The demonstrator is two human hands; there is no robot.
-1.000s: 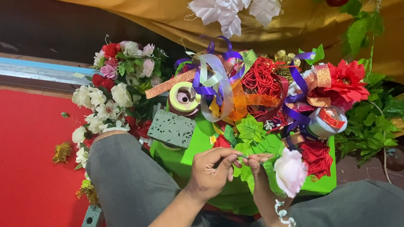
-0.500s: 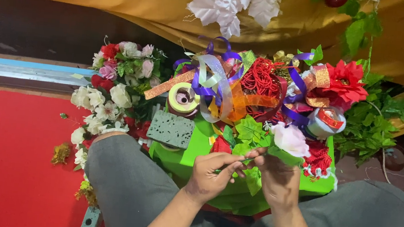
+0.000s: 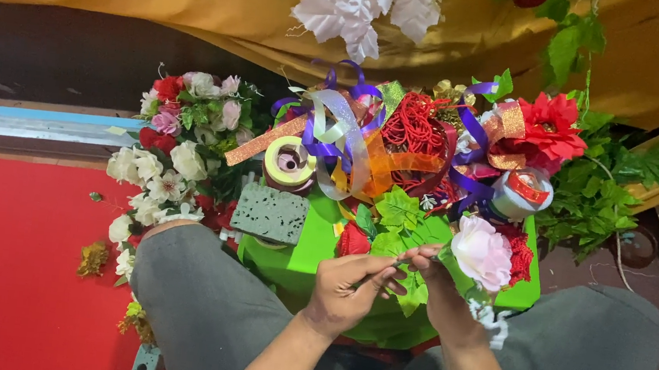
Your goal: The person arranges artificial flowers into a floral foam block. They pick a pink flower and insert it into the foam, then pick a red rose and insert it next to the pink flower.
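My left hand [image 3: 347, 289] pinches a thin green flower stem [image 3: 396, 265] over the green box in my lap. My right hand [image 3: 445, 291] grips the same stem near its top, just below a pale pink artificial rose [image 3: 481, 252] that points right. Green fabric leaves [image 3: 400, 213] and a small red rose [image 3: 353, 239] lie just beyond my fingers. Both hands meet at the stem, fingers closed around it.
The green box [image 3: 302, 255] carries a grey-green foam block [image 3: 270, 213], a ribbon roll [image 3: 289, 164], tangled purple, orange and silver ribbons [image 3: 350, 142] and red flowers [image 3: 547, 130]. A bunch of white, pink and red flowers [image 3: 178, 153] lies left, above the red mat [image 3: 4, 257]. Green foliage [image 3: 607, 186] sits right.
The pink rose has swung up from low beside my right wrist to above the box, and my right hand has shifted along the stem. My left hand keeps its pinch.
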